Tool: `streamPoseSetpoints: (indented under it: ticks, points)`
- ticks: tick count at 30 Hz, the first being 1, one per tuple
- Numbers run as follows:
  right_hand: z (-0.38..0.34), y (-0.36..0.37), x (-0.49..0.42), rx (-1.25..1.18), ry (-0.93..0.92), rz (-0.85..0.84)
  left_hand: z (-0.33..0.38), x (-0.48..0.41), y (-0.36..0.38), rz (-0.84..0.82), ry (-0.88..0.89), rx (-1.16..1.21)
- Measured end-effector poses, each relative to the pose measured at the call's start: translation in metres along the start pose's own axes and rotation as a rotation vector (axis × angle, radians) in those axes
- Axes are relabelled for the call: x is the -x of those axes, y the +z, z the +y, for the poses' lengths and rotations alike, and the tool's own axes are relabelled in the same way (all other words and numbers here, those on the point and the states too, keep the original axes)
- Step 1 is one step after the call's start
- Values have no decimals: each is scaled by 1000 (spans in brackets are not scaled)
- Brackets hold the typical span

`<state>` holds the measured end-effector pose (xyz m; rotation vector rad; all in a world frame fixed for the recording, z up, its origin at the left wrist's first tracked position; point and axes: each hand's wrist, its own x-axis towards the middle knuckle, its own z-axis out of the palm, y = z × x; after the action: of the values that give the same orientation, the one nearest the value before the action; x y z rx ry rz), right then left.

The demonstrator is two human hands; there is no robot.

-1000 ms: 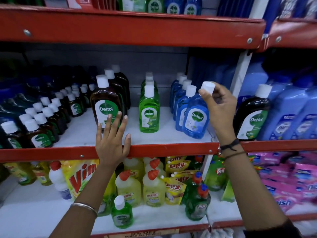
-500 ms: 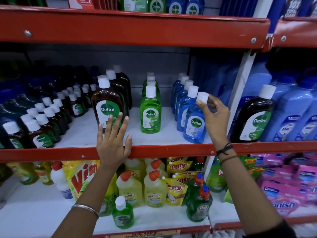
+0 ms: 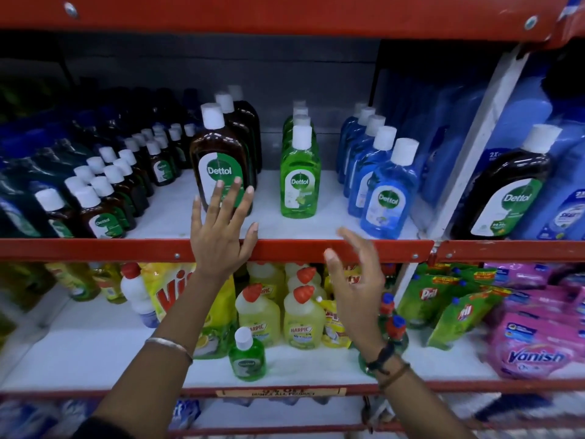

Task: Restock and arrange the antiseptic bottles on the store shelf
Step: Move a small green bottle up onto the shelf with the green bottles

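The left hand (image 3: 221, 229) lies flat with fingers spread on the big brown Dettol bottle (image 3: 218, 163), at about 11 o'clock on the middle shelf (image 3: 348, 248). The right hand (image 3: 351, 280) is open and blurry, holding nothing. At 6 o'clock, one small green Dettol bottle (image 3: 247, 356) stands alone. It looks light, hard and smooth, maybe slippery. Hold it around its middle, not its white cap.

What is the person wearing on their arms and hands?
The left hand is bare, with a thin silver bangle on that wrist. The right hand is bare too, with a black band and a brown thread around the wrist. A dark sleeve edge shows low on the left arm.
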<state>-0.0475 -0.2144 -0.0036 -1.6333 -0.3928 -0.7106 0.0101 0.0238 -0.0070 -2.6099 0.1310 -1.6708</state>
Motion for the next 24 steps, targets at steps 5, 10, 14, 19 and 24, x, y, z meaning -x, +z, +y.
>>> streamPoseSetpoints:
  ticks: [5,10,14,19,24]
  points:
    - [38,30,80,-26,153,-307,1,0,-1,5,-14,-1]
    - [75,57,118,25,307,-663,2,0,-1,15,-22,8]
    - [87,79,126,27,408,-841,2,0,-1,20,-26,17]
    - [91,82,122,-16,453,-796,2,1,0,17,-25,17]
    - [74,58,97,-57,419,-664,2,1,0,-13,-24,21]
